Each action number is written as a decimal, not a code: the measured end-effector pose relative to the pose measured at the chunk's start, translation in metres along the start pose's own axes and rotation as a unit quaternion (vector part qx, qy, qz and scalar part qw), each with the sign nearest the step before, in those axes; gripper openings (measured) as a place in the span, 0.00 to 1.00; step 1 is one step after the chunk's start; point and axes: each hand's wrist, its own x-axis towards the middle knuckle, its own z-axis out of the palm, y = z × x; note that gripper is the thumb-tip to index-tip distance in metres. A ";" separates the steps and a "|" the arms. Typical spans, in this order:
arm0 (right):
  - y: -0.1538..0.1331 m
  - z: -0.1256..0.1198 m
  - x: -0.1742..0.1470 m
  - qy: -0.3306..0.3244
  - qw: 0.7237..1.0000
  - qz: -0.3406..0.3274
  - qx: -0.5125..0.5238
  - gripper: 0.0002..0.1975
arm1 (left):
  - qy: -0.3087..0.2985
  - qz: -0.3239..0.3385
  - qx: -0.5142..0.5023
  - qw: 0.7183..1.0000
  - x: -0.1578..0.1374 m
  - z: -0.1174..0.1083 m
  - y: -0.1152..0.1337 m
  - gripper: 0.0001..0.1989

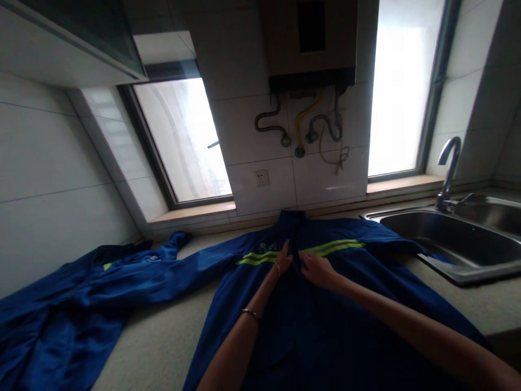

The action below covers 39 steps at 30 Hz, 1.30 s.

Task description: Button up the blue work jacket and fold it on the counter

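A blue work jacket point(260, 304) with yellow-green reflective chest stripes lies spread front-up on the counter, its collar towards the wall. My left hand point(285, 259), below a wrist with two bracelets, is at the left side of the front opening, thumb and finger closed on the cloth there. Just across the opening, my right hand point(319, 270) pinches the other front edge near the stripe, fingers curled. The fingertips of both hands are dim, and any fastener under them is hidden.
Another blue garment point(69, 304) lies crumpled on the counter point(150, 347) at the left. A steel sink point(431, 233) with a tap point(448, 168) is at the right, and the jacket's right-hand sleeve reaches its rim. A water heater point(309, 43) hangs on the tiled wall.
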 end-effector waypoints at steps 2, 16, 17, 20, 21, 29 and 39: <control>-0.012 0.000 -0.017 -0.013 0.999 -0.012 -0.029 0.17 | -0.011 0.023 0.035 0.999 -0.001 0.000 -0.002 0.30; 0.022 0.013 -0.020 -0.024 0.974 0.010 0.227 0.10 | 0.015 0.077 0.192 0.978 -0.004 0.016 -0.003 0.13; 0.027 0.018 -0.019 -0.033 0.960 0.022 0.279 0.10 | 0.021 0.084 0.192 0.978 -0.005 0.015 -0.001 0.13; 0.038 0.029 -0.017 -0.055 0.902 0.058 0.424 0.12 | 0.039 0.124 0.181 0.975 -0.010 0.010 0.007 0.13; 0.040 0.031 -0.017 -0.063 0.882 0.072 0.462 0.14 | 0.043 0.145 0.174 0.973 -0.011 0.008 0.012 0.12; 0.041 0.004 -0.028 -0.114 0.776 0.167 0.597 0.17 | -0.042 0.222 0.094 0.970 -0.025 0.011 0.041 0.12; 0.042 -0.020 -0.042 -0.066 0.985 0.085 0.138 0.13 | -0.094 0.271 0.169 0.943 -0.034 0.028 0.046 0.14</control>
